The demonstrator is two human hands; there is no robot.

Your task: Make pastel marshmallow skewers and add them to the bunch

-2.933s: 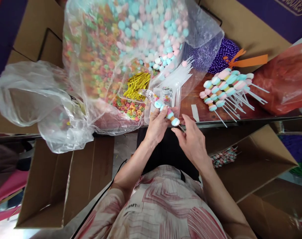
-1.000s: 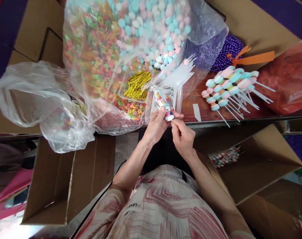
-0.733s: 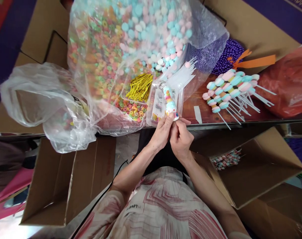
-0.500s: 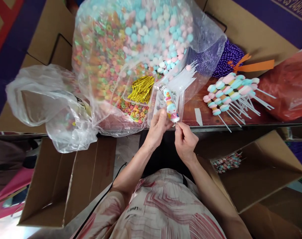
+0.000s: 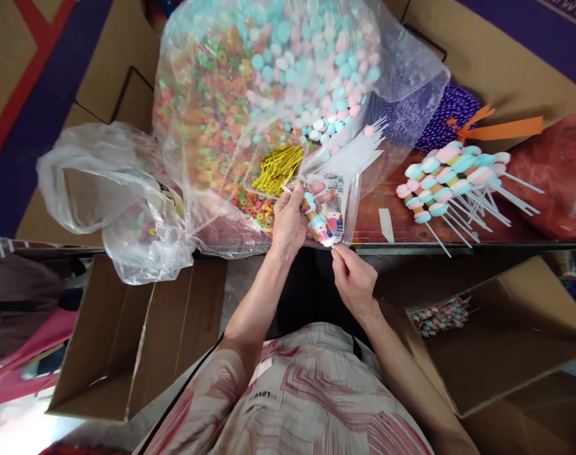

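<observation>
Between my two hands a candy skewer [image 5: 320,226] in a printed clear wrapper lies slanted over a clear plastic tray [image 5: 350,224]. My left hand [image 5: 290,218] is closed at its upper end, thumb and finger pinching the wrapper top. My right hand [image 5: 355,275] pinches the lower end, where the stick comes out. Gold twist ties [image 5: 281,169] fill a small clear tub just beyond my left hand. White sticks [image 5: 356,151] fan out behind the tray.
A big clear bag [image 5: 212,107] of ring candies and pastel marshmallows covers the table's middle. Stacked unwrapped skewers [image 5: 451,177] lie at right, near purple beads [image 5: 449,117] and a red bag [image 5: 557,183]. Open cardboard boxes stand below, left [image 5: 169,341] and right [image 5: 510,354]; the right one holds wrapped skewers.
My left hand has moved up along the skewer from its lower part to the wrapper top. My right hand keeps its pinch at the bottom. The view has shifted slightly.
</observation>
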